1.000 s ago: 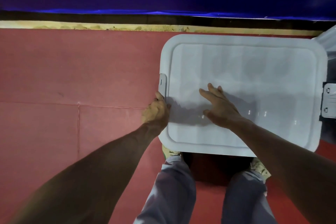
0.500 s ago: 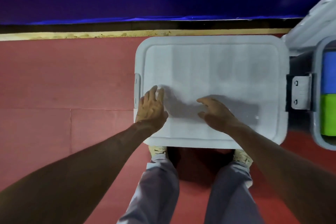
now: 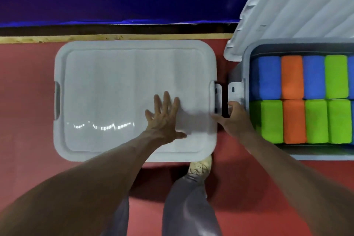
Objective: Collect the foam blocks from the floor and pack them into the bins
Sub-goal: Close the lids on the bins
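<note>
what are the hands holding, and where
The left hand lies flat on the closed bin's lid, holding nothing; the right hand curls round the lid's edge by the latch.

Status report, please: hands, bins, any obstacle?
Left hand flat on closed bin's lid. Right hand at its right edge, grip unclear. Second bin open, foam blocks packed inside. No obstruction.

Left hand [image 3: 164,119] flat; right hand [image 3: 236,119] half-curled.
</note>
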